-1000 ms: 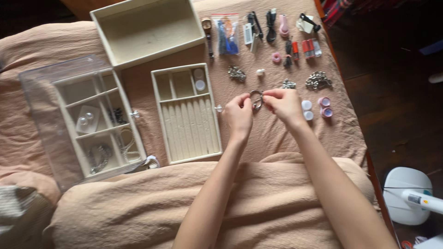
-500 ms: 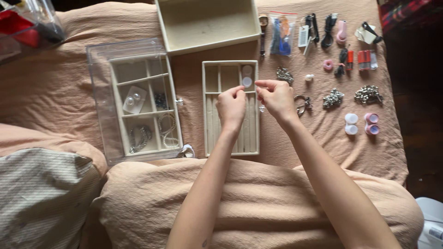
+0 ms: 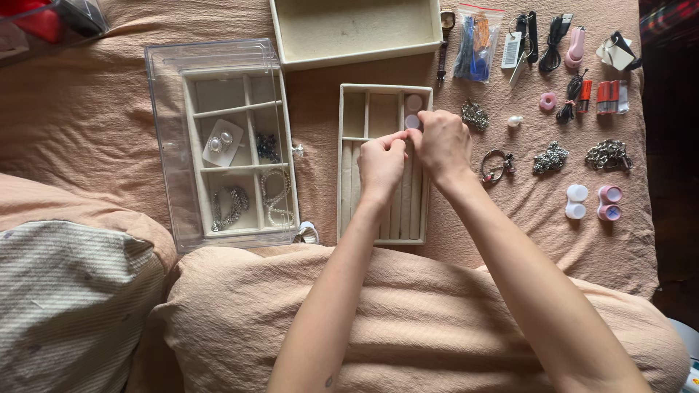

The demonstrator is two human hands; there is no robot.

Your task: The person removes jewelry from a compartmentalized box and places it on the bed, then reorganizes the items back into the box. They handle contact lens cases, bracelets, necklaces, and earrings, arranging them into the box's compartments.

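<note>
Both hands met over the ring tray (image 3: 351, 218) on the bed (image 3: 109, 145). The left hand (image 3: 381, 166) and right hand (image 3: 441, 144) pinched their fingertips together above the ridged rolls; whatever they held was too small to make out, so I cannot tell whether it was a ring or nothing at all.

A tiny piece pinched like that could slip, I judged, and drop between the rolls or into the folds of the blanket, where it would be hard to find. The right wrist also hung just above the key ring (image 3: 495, 166) and could nudge it.

Counted: one ring tray, with two small round caps (image 3: 413, 110) in its upper right compartment; one clear box (image 3: 164, 145) holding a divided insert with earrings (image 3: 220, 140) and chains; one empty tray (image 3: 349, 25) above. Right of the hands lay three chain heaps (image 3: 551, 156), one pearl (image 3: 515, 121), one white lens case (image 3: 576, 201) and one pink lens case (image 3: 609, 202).
</note>
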